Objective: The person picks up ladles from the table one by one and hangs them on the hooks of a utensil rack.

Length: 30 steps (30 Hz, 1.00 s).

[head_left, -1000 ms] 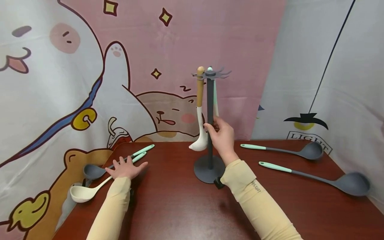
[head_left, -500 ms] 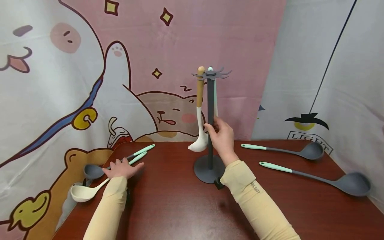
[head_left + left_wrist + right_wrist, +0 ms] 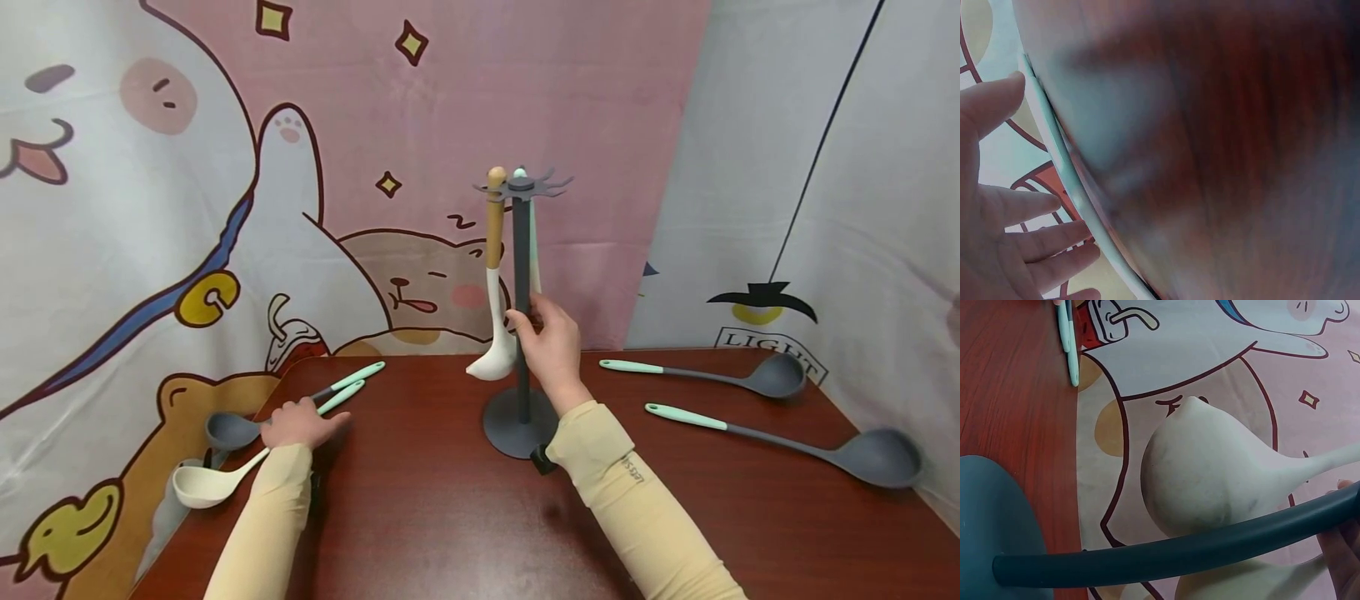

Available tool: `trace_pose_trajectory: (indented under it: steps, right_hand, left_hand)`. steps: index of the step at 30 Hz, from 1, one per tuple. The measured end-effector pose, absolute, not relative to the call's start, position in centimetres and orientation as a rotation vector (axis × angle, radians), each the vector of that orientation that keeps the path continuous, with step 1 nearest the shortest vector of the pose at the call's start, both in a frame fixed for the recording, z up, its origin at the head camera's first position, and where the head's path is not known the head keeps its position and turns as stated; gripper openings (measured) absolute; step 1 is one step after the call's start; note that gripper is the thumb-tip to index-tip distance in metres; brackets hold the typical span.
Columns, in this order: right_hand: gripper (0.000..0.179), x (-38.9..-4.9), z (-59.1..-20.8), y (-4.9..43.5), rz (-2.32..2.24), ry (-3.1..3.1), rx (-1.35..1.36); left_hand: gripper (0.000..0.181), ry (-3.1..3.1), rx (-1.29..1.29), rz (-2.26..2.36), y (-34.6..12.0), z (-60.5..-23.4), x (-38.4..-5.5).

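My right hand (image 3: 553, 342) grips the upright pole of a dark grey utensil stand (image 3: 522, 250), thumb in front and fingers round the back. From the stand's top hang a white ladle with a wooden handle (image 3: 495, 233) and, partly hidden behind pole and hand, a ladle with a mint handle (image 3: 534, 242). Two pale bowls show by the pole in the right wrist view, the nearer being the white ladle (image 3: 1197, 462). My left hand (image 3: 298, 423) is over the handles of a cream ladle (image 3: 202, 486) and a grey ladle (image 3: 231, 431), thumb spread, fingertips beside a pale handle (image 3: 1060, 150).
At the right of the reddish-brown table (image 3: 420, 517) lie two more grey ladles with mint handles, the farther ladle (image 3: 778, 377) and the nearer ladle (image 3: 885, 458). A cartoon-printed curtain (image 3: 600, 100) rises behind and along both sides.
My left hand has moved slightly left and down over the ladles, its fingers less spread than before. The right hand keeps its place on the stand's pole.
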State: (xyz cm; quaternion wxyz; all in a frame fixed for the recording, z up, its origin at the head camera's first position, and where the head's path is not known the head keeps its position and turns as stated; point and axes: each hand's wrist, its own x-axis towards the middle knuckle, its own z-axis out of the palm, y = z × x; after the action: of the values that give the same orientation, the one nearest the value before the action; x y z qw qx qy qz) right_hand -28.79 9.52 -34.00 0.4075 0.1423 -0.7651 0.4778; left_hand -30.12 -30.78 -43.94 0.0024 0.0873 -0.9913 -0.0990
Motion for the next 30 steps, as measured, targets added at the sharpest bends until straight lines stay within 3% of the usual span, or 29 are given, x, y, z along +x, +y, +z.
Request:
trace_pose_trajectory:
  steps: [7,18,30]
  right_hand:
    - [0.027,-28.8,-34.1,9.4,1.209,-1.934,0.355]
    - [0.022,-28.9,-34.3,9.2,1.173,-1.920,0.370]
    - [0.022,-28.7,-34.2,9.2,1.161,-1.940,0.368]
  left_hand:
    - [0.081,-3.116,0.252,-0.306,-31.5,-44.0,-30.5]
    - [0.040,-3.131,0.308,-0.388,-32.2,-43.6,-30.4]
    - [0.023,-3.119,0.309,-0.396,-32.6,-43.3,-30.6]
